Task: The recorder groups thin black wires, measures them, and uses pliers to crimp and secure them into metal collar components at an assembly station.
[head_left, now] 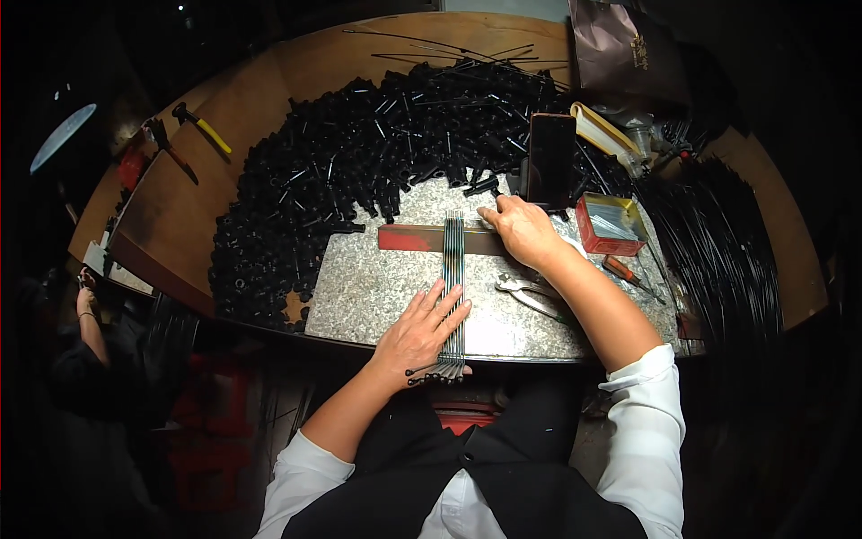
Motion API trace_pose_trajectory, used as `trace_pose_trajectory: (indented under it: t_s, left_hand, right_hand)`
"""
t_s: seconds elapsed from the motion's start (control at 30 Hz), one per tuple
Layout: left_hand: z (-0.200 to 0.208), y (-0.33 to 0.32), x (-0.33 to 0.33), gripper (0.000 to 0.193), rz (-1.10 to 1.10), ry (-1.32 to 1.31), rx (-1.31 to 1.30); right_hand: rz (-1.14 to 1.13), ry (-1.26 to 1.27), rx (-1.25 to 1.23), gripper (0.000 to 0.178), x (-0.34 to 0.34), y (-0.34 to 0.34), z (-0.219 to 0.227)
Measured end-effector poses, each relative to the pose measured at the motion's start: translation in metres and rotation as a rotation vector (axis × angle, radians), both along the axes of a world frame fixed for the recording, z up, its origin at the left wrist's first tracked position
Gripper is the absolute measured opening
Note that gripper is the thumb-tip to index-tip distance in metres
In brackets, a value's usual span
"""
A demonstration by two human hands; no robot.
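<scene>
**Slim rods lying side by side under your left hand**

You are working at a speckled counter (350, 278), where a row of rods (454, 260) is lying across a bar (404, 238), its lower ends jutting past the front edge toward your lap. Together the rods are probably carrying a modest weight; singly, each is likely feeling light. They are looking stiff and metallic, so snapping seems unlikely, though a hard push could be bending one. Their glossy sides are probably making them slippery, inclined to roll over one another. The surest hold is likely falling just on your side of the bar, spanning the whole row.

Your left hand (417, 328) is covering that stretch: its fingers are lying across the rods, and what seems to be the thumb is peeping out at their right, so they are holding the row. Your right hand (525, 229) is resting near the bar's right end, index finger extended; you cannot tell whether its fingers are pinching anything.

The rods are running straight and nearly parallel, showing dark grey with bluish and brownish glints. Their dark, rounded knobs (437, 378) are fanning out; their small pale tips (455, 214) are sitting roughly level.
</scene>
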State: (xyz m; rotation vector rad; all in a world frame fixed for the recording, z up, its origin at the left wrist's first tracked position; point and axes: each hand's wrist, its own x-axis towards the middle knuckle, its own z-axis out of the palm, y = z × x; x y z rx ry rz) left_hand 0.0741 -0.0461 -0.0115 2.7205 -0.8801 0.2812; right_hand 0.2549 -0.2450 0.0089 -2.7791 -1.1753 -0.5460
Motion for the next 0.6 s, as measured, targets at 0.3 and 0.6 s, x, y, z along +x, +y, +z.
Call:
trace_pose_trajectory:
  t_s: [0.3,0.6]
  left_hand:
    - [-0.0056,0.0013,0.0024,0.083,0.000,-0.048,0.046]
    - [-0.0025,0.0003,0.0018,0.086,-0.004,-0.028,0.032]
  right_hand:
    - [0.047,-0.016,0.035,0.029,0.0011,0.0004,-0.0010]
    - [0.065,0.002,0.035,0.032,0.0016,0.0002,-0.0007]
